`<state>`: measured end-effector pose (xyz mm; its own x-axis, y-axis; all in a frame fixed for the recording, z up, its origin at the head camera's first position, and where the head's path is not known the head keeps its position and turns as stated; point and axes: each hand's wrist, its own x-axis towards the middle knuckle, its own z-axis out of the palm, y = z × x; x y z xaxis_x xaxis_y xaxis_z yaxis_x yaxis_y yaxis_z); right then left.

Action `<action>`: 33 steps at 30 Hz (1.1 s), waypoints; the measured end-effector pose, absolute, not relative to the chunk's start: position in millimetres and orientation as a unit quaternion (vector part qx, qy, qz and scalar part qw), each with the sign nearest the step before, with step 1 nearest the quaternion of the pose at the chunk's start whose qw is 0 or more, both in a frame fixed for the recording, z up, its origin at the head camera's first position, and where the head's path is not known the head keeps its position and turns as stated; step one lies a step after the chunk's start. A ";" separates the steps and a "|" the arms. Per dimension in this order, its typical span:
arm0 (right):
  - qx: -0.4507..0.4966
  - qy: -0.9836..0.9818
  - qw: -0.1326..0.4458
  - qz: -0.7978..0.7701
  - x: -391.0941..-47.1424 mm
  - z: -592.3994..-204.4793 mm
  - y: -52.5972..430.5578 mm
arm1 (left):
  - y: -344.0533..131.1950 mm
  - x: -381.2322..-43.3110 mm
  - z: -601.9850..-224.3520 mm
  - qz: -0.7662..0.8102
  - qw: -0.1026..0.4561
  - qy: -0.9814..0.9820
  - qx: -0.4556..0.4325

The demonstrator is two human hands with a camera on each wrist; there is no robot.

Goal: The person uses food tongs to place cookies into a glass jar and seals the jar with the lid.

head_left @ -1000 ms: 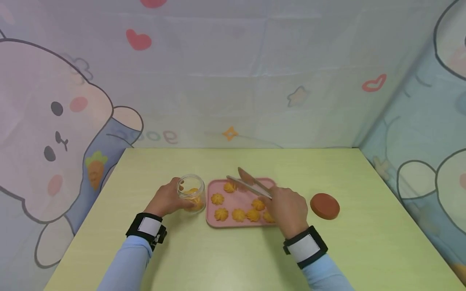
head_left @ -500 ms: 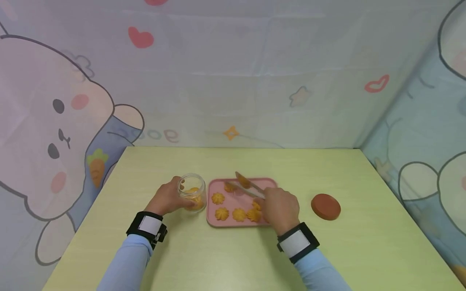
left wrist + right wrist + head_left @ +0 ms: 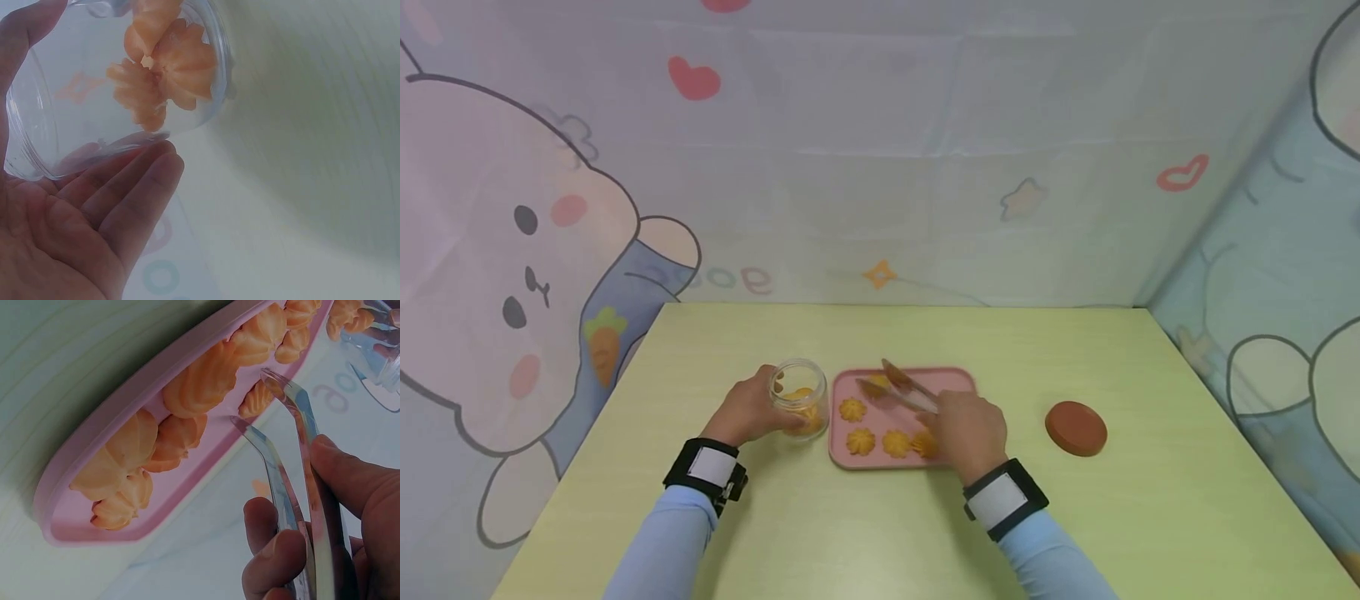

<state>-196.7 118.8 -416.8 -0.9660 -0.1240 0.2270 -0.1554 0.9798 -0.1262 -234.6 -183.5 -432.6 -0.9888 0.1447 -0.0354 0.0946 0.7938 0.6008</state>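
My left hand [image 3: 752, 408] grips a clear glass jar [image 3: 800, 402], thumb on one side and fingers on the other; the jar stands upright beside the tray. Several piped, flower-shaped yellow cookies [image 3: 165, 65] lie inside it. My right hand [image 3: 967, 433] holds metal tongs [image 3: 312, 481] over the pink tray [image 3: 887, 417], thumb on one arm and fingers on the other. The tong tips are spread apart, close to a cookie [image 3: 255, 400] at the tray's far side. Several more cookies [image 3: 861, 442] rest on the tray. In the head view, my right hand hides the tray's right part.
A round reddish-brown lid [image 3: 1077, 428] lies on the pale yellow table [image 3: 820, 533], right of the tray. Behind the table hangs a printed cloth [image 3: 850, 167] with cartoon figures, and another side of cloth stands at the right.
My right hand has moved left and slightly lower, bringing the tong tips to the cookie at the far left of the tray. My left hand and the jar stay in place.
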 end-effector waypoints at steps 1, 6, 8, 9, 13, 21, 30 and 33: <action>0.071 -0.989 0.110 0.070 -196.8 -417.0 117.9 | -183.4 -234.2 -432.7 0.315 0.040 0.946 0.063; 0.066 -0.990 0.109 0.063 -196.5 -417.6 115.2 | -183.3 -232.9 -432.2 0.313 0.039 0.947 0.063; 0.067 -0.990 0.110 0.062 -196.1 -418.1 115.0 | -183.3 -232.7 -432.0 0.310 0.039 0.948 0.063; 0.067 -0.989 0.112 0.061 -195.7 -418.3 115.1 | -183.2 -232.6 -431.8 0.309 0.039 0.948 0.064; 0.069 -0.989 0.114 0.062 -193.8 -418.6 117.0 | -183.0 -233.1 -431.2 0.308 0.038 0.949 0.062; 0.064 -0.988 0.115 0.082 -185.3 -419.5 124.9 | -185.5 -233.2 -431.9 0.310 0.035 0.948 0.064; 0.063 -0.983 0.148 0.085 -175.6 -426.9 134.6 | -185.4 -234.9 -434.9 0.311 0.038 0.948 0.062; 0.055 -0.983 0.145 0.093 -175.4 -428.1 136.9 | -184.9 -235.8 -434.5 0.310 0.037 0.948 0.066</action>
